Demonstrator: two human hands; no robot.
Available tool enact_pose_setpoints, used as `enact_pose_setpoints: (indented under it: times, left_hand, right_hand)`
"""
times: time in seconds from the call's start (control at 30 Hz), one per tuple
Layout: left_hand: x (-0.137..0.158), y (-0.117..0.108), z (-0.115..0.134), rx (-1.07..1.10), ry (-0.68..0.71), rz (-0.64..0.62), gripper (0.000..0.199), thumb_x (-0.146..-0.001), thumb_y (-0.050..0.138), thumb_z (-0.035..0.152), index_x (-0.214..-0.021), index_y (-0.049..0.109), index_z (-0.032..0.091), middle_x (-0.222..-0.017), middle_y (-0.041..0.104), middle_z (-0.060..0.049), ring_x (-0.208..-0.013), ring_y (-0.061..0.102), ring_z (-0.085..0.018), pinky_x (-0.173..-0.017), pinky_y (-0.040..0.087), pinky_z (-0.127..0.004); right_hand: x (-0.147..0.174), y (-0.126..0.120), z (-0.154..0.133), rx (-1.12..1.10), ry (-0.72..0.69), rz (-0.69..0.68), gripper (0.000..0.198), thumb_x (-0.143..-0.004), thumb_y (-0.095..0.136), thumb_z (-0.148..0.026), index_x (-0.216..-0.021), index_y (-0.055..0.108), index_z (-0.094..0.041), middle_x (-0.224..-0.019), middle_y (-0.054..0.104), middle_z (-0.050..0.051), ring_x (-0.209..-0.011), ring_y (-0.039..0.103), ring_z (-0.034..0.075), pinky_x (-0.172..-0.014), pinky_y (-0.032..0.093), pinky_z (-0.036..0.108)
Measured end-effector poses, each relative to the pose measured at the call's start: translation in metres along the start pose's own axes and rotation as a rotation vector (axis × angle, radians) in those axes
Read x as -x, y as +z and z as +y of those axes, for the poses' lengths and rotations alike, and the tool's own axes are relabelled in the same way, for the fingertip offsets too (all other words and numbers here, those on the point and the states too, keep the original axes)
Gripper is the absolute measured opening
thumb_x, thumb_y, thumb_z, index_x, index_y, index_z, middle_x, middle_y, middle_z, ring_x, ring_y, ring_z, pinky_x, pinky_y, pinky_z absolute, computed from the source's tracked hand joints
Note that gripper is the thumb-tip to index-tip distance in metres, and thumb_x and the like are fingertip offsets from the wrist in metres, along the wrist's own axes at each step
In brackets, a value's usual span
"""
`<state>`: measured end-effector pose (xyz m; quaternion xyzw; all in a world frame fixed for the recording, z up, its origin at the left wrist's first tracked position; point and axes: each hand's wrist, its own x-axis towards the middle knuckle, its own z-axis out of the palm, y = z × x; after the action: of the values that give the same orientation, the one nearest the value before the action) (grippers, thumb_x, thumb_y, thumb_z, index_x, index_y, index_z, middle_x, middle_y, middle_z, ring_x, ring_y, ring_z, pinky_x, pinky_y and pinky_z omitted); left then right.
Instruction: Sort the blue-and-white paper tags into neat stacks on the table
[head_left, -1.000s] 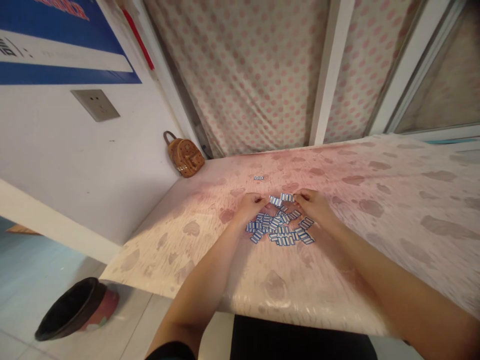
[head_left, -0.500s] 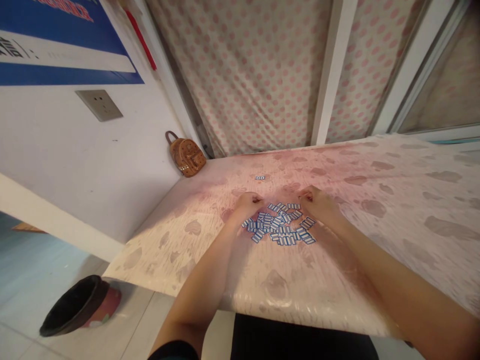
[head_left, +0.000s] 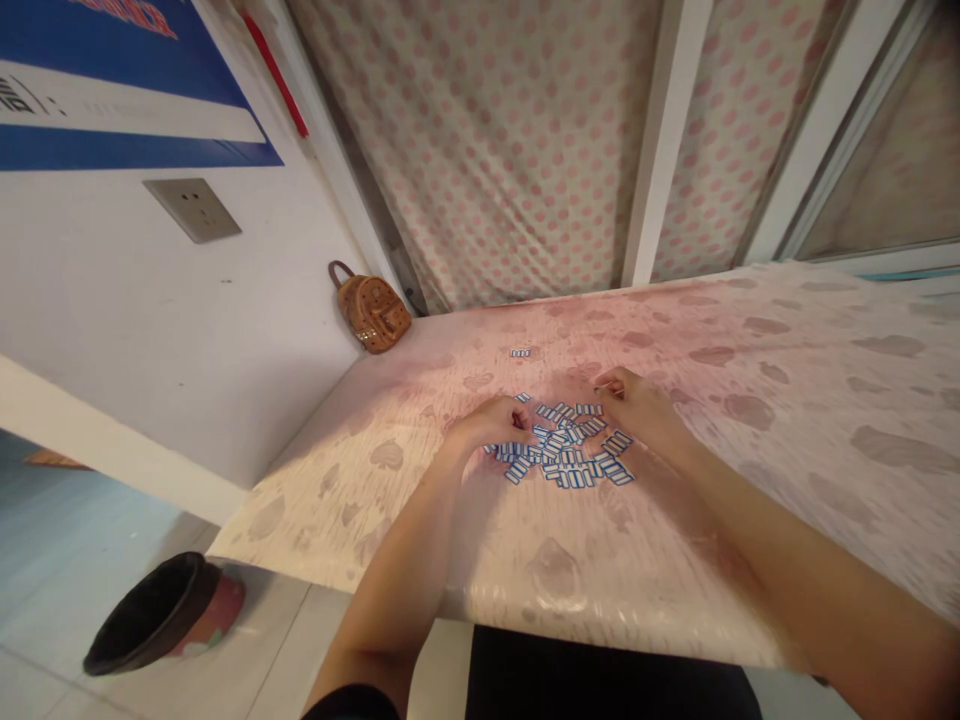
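A loose pile of small white pieces with blue edges lies on the patterned tablecloth. My left hand is at the pile's left side, thumb and fingers curved apart with the tips over the pieces; whether they touch one is unclear. Just beyond those fingers lies a single piece. At the pile's far right edge my right hand has thumb and forefinger drawn together; what they hold, if anything, is too small to make out. Farther back sits a short row of similar pieces.
A small brown backpack-shaped bag leans at the table's far left corner by the wall. A dark-rimmed bin stands on the floor at left. Dotted curtains hang behind the table. A socket is on the wall.
My left hand has come back and left, down onto the pile. A single piece now shows where its fingertips were. My right hand has hardly moved.
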<state>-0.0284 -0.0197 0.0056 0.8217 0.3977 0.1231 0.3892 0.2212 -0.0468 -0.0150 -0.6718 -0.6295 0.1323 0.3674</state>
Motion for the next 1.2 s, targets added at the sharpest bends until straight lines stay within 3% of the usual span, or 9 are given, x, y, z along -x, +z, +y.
enact_pose_setpoints:
  times: [0.07,0.23,0.3,0.43,0.6,0.8,0.97,1.1,1.2]
  left_hand:
    - [0.000,0.000,0.001,-0.014,-0.019,0.072,0.014,-0.069,0.076,0.024,-0.069,0.065,0.014,-0.062,0.060,0.002,-0.060,0.054,-0.011,-0.055,0.036,-0.021]
    - [-0.003,-0.002,-0.003,-0.090,-0.147,0.467,0.004,-0.073,0.066,0.013,-0.075,0.063,0.014,-0.060,0.057,0.003,-0.057,0.053,-0.011,-0.054,0.034,-0.021]
    - [-0.004,-0.002,-0.006,-0.061,-0.165,0.415,0.004,-0.073,0.068,0.015,-0.075,0.064,0.014,-0.060,0.059,0.002,-0.058,0.055,-0.011,-0.055,0.036,-0.021]
    - [-0.004,0.001,-0.008,0.032,-0.084,0.167,0.020,-0.067,0.078,0.030,-0.077,0.068,0.015,-0.066,0.063,0.001,-0.061,0.056,-0.011,-0.056,0.039,-0.020]
    - [-0.006,0.005,-0.005,0.020,-0.005,0.110,0.025,-0.063,0.081,0.030,-0.078,0.069,0.014,-0.065,0.059,0.003,-0.063,0.053,-0.011,-0.057,0.039,-0.020]
    - [-0.006,0.005,-0.002,0.007,0.010,0.134,0.014,-0.067,0.074,0.023,-0.071,0.065,0.014,-0.062,0.058,0.003,-0.060,0.052,-0.010,-0.055,0.037,-0.020]
    - [-0.006,0.006,-0.003,0.136,-0.004,0.259,0.011,-0.071,0.070,0.020,-0.073,0.060,0.014,-0.057,0.053,0.005,-0.054,0.050,-0.009,-0.052,0.036,-0.019]
    - [-0.011,0.007,-0.008,0.240,0.015,0.317,0.013,-0.074,0.070,0.022,-0.081,0.065,0.013,-0.064,0.062,0.001,-0.059,0.056,-0.010,-0.057,0.040,-0.020]
    - [-0.015,0.007,-0.013,0.250,0.001,0.343,0.017,-0.076,0.070,0.029,-0.076,0.067,0.012,-0.065,0.064,-0.001,-0.060,0.058,-0.012,-0.057,0.041,-0.021]
  right_hand:
    - [0.000,0.001,0.000,-0.008,-0.020,0.005,0.020,-0.083,0.053,-0.022,-0.096,0.068,-0.017,-0.089,0.074,0.009,-0.080,0.069,0.021,-0.067,0.047,0.028]
    - [-0.001,0.003,0.003,-0.025,-0.070,0.031,0.019,-0.083,0.052,-0.023,-0.094,0.067,-0.017,-0.087,0.073,0.009,-0.079,0.068,0.021,-0.068,0.048,0.029]
    - [-0.001,0.003,0.004,-0.041,-0.080,0.030,0.019,-0.083,0.051,-0.022,-0.093,0.067,-0.017,-0.086,0.073,0.008,-0.078,0.068,0.021,-0.068,0.048,0.029]
    - [-0.001,0.002,0.003,-0.077,-0.084,0.013,0.020,-0.082,0.051,-0.020,-0.093,0.068,-0.018,-0.086,0.074,0.007,-0.077,0.068,0.019,-0.067,0.048,0.028]
    - [0.002,0.001,-0.001,-0.095,-0.064,0.006,0.020,-0.083,0.052,-0.020,-0.093,0.069,-0.018,-0.090,0.074,0.007,-0.081,0.068,0.021,-0.069,0.049,0.029]
    - [0.004,-0.001,-0.005,-0.120,-0.061,0.035,0.019,-0.082,0.052,-0.021,-0.089,0.069,-0.019,-0.086,0.074,0.006,-0.078,0.067,0.019,-0.068,0.048,0.028]
    - [0.004,-0.002,-0.006,-0.158,-0.100,0.043,0.020,-0.081,0.052,-0.021,-0.090,0.070,-0.019,-0.086,0.074,0.005,-0.076,0.066,0.018,-0.069,0.049,0.028]
    - [0.005,-0.003,-0.007,-0.164,-0.100,0.050,0.021,-0.082,0.052,-0.021,-0.092,0.071,-0.020,-0.087,0.074,0.005,-0.078,0.066,0.019,-0.072,0.048,0.029]
    - [0.006,-0.002,-0.006,-0.178,-0.107,0.043,0.022,-0.084,0.051,-0.022,-0.092,0.071,-0.019,-0.088,0.074,0.005,-0.079,0.066,0.018,-0.074,0.048,0.029]
